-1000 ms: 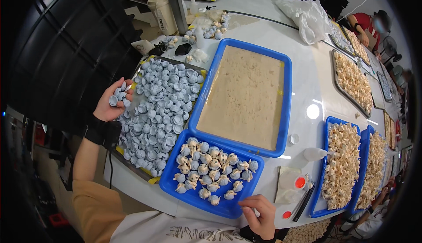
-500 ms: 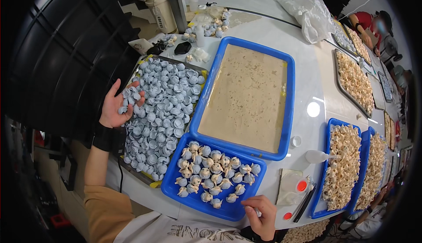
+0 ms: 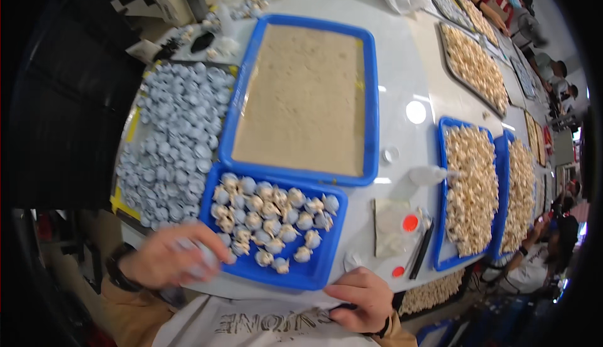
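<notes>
My left hand [image 3: 164, 260], smeared by motion, is curled around several pale blue cup-shaped pieces near the front left corner of the small blue tray [image 3: 317, 273]. In that tray lie small round figures [image 3: 271, 226], each cream and pale blue. To its left, a tray is heaped with loose pale blue cup-shaped pieces [image 3: 173, 140]. My right hand [image 3: 364, 298] is closed just beyond the tray's front right corner, close to my shirt. Its curled fingers hide whatever may be in them.
A large blue tray [image 3: 372, 127] with a beige, speckled bottom stands behind the small one. To the right are a squeeze bottle [image 3: 427, 175], a black pen-like tool [image 3: 421, 249] and blue trays of cream pieces [image 3: 471, 190]. Other people work at the far right.
My left hand has come from above the heap of blue pieces toward me, to the small tray's corner, still holding pieces. My right hand stays near the tray's front right corner. The view has shifted.
</notes>
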Demonstrator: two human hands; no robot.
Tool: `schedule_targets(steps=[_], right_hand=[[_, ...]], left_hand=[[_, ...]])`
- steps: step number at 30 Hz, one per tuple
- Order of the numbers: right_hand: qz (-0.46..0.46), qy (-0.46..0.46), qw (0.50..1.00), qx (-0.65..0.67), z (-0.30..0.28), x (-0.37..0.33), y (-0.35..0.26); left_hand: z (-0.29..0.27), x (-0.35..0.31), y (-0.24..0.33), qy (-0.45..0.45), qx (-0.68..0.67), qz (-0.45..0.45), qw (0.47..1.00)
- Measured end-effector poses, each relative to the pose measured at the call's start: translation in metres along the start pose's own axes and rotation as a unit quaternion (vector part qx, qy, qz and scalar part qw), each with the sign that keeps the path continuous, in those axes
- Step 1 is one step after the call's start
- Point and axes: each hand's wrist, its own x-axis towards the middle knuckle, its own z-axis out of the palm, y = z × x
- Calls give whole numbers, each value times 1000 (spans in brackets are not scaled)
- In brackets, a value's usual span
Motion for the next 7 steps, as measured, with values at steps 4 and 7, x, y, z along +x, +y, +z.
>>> schedule_targets(steps=[4, 7], right_hand=[[-29, -7, 993, -117, 27, 14, 2], [-25, 28, 991, -129, 27, -3, 20]], left_hand=[[69, 42, -31, -60, -191, -133, 971], [70, 53, -33, -97, -177, -147, 968]])
